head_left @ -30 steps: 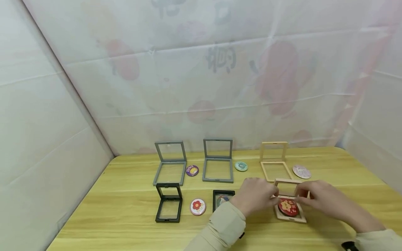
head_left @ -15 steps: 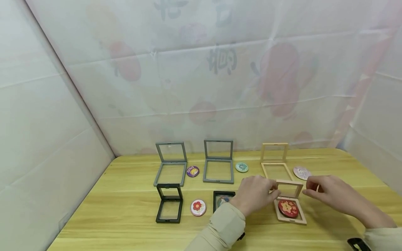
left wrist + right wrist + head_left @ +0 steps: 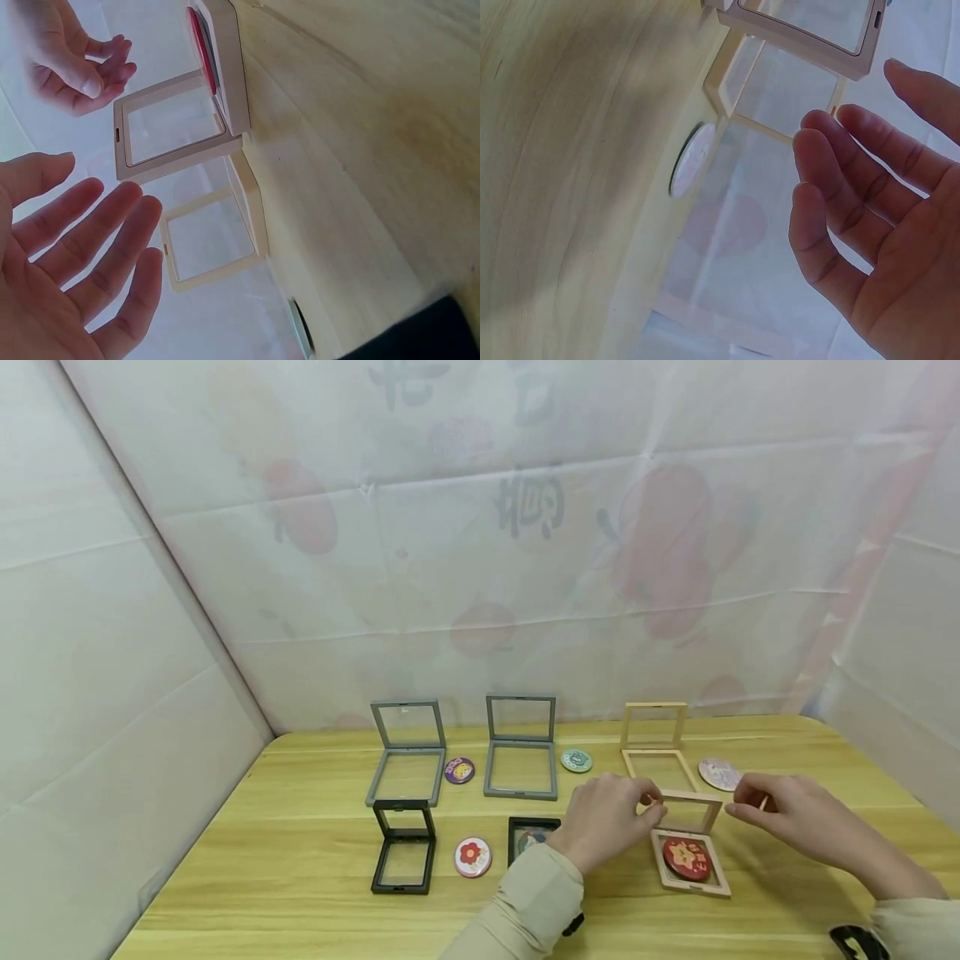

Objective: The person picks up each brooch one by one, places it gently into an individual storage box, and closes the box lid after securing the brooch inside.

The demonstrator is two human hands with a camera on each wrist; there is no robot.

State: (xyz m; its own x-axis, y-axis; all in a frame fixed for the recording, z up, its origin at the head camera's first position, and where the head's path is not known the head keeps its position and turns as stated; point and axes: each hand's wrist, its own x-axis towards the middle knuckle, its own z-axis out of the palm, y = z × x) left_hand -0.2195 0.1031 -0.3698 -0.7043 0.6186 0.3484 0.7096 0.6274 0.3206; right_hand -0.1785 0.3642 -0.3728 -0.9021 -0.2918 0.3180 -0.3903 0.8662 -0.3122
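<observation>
A beige display frame [image 3: 710, 891] lies unfolded at the right of the table, its lid standing up. In its base rests a round red badge [image 3: 686, 859] with a yellow star figure. My left hand [image 3: 603, 818] is at the lid's left side, fingers relaxed; in the left wrist view they are spread beside the lid [image 3: 129, 174], apparently apart from it. To the lid's right hovers my right hand [image 3: 795, 820], fingers loosely bent and holding nothing. The right wrist view shows a gap between those fingers and the lid [image 3: 862, 64].
Behind stand two grey frames [image 3: 487, 768] [image 3: 377, 777] and a yellowish frame [image 3: 628, 768], all unfolded. Badges lie beside them: purple [image 3: 459, 769], green [image 3: 577, 761], pale pink [image 3: 718, 773]. Nearer are a black frame [image 3: 401, 888], a flower badge [image 3: 472, 857] and a partly hidden black frame [image 3: 512, 843].
My right hand has come off the beige frame's lid and moved to the right. My left hand has drawn back slightly from the lid. The red badge stays in the base.
</observation>
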